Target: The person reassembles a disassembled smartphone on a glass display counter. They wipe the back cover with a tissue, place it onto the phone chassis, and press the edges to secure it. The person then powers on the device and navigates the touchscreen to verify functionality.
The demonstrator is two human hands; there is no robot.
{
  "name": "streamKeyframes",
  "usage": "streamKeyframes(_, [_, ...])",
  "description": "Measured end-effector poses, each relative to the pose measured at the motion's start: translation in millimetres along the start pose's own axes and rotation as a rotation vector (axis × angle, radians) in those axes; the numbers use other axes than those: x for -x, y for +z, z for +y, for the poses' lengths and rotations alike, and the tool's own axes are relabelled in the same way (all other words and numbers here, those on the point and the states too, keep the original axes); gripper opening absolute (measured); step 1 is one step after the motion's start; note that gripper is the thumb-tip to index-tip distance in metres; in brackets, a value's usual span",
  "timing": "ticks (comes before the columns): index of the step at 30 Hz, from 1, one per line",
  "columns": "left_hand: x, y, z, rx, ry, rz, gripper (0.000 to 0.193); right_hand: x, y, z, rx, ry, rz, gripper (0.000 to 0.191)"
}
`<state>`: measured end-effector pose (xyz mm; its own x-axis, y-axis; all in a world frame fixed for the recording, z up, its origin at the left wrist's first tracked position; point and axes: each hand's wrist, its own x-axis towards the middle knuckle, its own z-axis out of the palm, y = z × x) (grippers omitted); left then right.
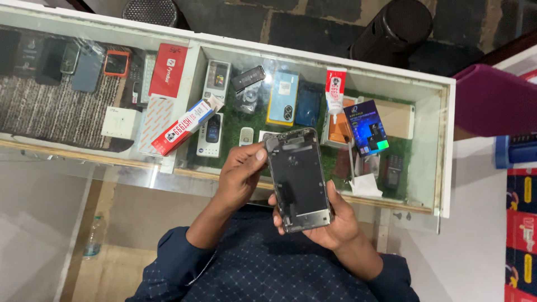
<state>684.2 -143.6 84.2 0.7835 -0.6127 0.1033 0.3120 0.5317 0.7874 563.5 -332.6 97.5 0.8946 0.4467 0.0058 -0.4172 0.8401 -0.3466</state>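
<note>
Glue tube (335, 92) and red box (184, 127) crowd the glass counter (56, 184) (left part bare).
</note>
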Motion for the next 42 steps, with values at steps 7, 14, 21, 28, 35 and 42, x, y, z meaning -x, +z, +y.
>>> streamKeyframes(7, [-18.9,-53.8,-11.7,-0.343,-0.082,0.336,0.034,-21.7,-72.6,-23.1,0.245,-0.028,0.091,0.083])
streamKeyframes(14, [-12.7,-149.8,-22.8,-0.527,-0.068,0.319,0.019,-36.3,-111.9,-3.9,0.16,-0.365,0.371,0.075])
streamKeyframes(21, [-27.3,-170.8,-42.8,-0.709,-0.189,0.213,0.017,-33.1,-141.6,20.2,0.282,-0.456,0.461,0.071])
streamKeyframes(28, [-47.9,-142.0,-61.2,-0.708,-0.117,0.239,0.016,-17.4,-163.6,-22.0,0.925,-0.208,0.654,0.062])
streamKeyframes(35, [-44.4,-107.5,-67.3,-0.94,-0.01,0.294,0.012,-36.7,-146.7,-74.3,1.58,-0.012,0.385,0.064])
streamKeyframes(42, [-41.6,-106.5,-60.0,-0.96,0.045,0.228,0.018,-58.6,-158.6,-96.4,1.31,0.15,0.331,0.055])
